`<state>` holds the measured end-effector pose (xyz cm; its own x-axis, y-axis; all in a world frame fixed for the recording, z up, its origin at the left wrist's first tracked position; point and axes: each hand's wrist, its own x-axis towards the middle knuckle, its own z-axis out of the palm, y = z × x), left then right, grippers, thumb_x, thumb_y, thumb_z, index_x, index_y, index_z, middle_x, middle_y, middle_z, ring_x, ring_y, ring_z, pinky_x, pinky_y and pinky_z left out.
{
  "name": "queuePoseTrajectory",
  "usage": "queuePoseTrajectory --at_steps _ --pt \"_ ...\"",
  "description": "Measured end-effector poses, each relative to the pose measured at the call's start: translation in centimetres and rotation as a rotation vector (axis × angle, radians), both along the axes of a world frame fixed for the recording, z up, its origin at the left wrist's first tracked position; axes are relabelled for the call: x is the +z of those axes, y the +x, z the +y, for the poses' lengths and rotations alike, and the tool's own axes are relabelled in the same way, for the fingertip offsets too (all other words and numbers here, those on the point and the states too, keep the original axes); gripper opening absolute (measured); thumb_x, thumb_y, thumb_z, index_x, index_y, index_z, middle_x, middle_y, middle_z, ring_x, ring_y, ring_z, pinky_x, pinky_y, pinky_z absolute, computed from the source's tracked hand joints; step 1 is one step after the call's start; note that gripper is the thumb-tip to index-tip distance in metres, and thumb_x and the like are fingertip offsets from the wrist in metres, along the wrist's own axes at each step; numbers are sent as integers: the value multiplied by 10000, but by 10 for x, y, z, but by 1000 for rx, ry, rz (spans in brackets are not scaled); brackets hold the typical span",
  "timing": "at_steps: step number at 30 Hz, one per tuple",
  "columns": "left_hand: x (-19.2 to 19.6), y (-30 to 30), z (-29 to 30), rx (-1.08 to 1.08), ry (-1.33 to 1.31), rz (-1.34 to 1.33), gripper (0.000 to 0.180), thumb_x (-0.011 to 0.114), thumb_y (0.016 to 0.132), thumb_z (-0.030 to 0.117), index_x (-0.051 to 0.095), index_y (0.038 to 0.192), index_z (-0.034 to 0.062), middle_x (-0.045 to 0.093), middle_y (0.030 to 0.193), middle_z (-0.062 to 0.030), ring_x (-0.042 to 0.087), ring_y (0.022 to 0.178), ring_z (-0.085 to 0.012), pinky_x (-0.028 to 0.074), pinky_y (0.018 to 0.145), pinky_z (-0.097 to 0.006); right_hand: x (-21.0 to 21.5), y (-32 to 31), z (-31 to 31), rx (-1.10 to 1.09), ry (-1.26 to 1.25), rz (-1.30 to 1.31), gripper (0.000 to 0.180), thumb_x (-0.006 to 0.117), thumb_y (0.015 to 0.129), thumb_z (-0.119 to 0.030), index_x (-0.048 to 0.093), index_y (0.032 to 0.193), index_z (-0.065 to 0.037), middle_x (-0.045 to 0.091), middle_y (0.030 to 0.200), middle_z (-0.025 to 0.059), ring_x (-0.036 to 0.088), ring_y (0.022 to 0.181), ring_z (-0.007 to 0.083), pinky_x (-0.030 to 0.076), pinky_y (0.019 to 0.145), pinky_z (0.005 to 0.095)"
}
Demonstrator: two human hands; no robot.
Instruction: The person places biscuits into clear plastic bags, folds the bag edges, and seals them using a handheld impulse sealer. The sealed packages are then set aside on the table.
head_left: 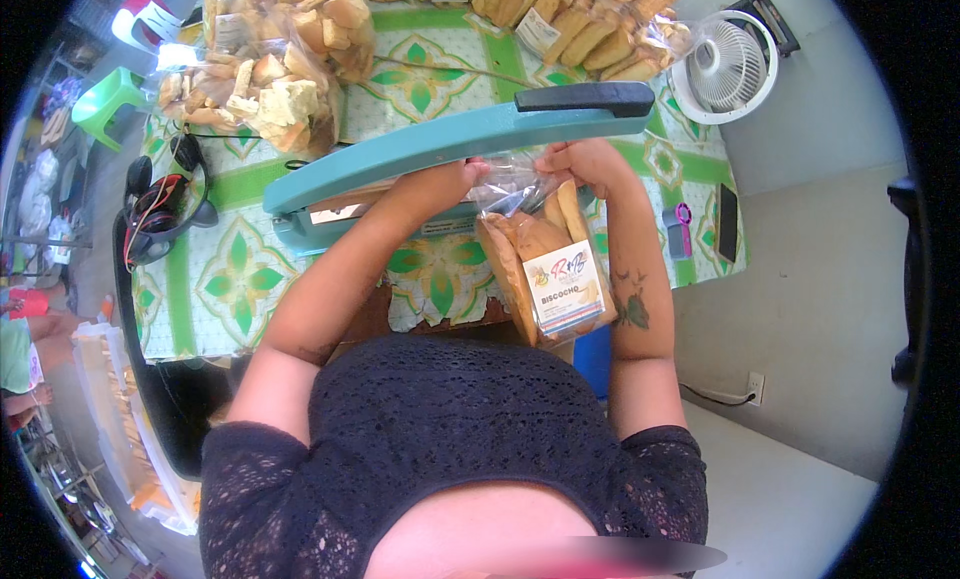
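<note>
A clear plastic bag of toasted bread slices [521, 241] with a white printed label hangs at the near edge of the table. My left hand [445, 182] grips the left side of its gathered top. At the right corner of the same top, my right hand [588, 166] pinches the plastic. The bag's mouth lies between the jaws of a teal bag sealer [400, 157]. Its long upper arm, with a black handle [585, 100], is raised above the base, and my left forearm crosses in front of the base.
Large bags of bread pieces [270, 89] stand at the far left, with more bagged slices [580, 29] at the back. A white fan [722, 67] is at the far right. Headphones [165, 199], a purple-and-grey gadget [680, 231] and a dark phone [726, 222] lie on the patterned tablecloth [245, 284].
</note>
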<state>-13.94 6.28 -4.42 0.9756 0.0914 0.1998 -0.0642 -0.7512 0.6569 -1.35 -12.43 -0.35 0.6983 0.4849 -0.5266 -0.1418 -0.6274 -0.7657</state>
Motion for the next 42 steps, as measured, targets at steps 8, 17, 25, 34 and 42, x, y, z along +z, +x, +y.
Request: queuePoseTrajectory --at_steps 8,17,25,34,42 --pt "-5 4 -1 57 37 13 325 604 816 366 605 866 45 607 839 -156 581 806 -304 440 752 -411 -6 4 1 -46 72 36 164 759 694 -134 630 722 -36 606 672 26 556 584 132 452 486 262" --pt "20 -7 -4 -41 -200 241 327 595 846 349 573 920 32 579 779 -96 562 773 -217 443 726 -341 -1 -13 -8 41 126 -60 117 724 721 -90 667 769 1 625 693 37 537 575 114 432 505 257" --pt "40 -20 -29 -136 -562 236 195 582 873 211 552 901 21 596 805 -65 549 773 -125 454 718 -283 44 -57 -48 -85 411 -352 70 678 738 -23 662 762 41 582 692 27 542 615 111 427 560 239" --pt "92 -57 -62 -266 -571 -200 184 629 815 -1 495 937 27 607 863 -26 649 880 -162 506 759 -267 77 -137 -92 -161 364 -1000 118 722 672 -16 665 773 9 545 665 60 525 620 152 402 556 249" --pt "81 -64 -56 -250 -558 -161 403 708 731 43 464 1051 45 612 838 -50 615 834 -148 461 791 -268 23 -158 -69 -281 522 -1157 77 697 719 -19 667 788 -2 572 699 72 552 643 188 434 576 270"
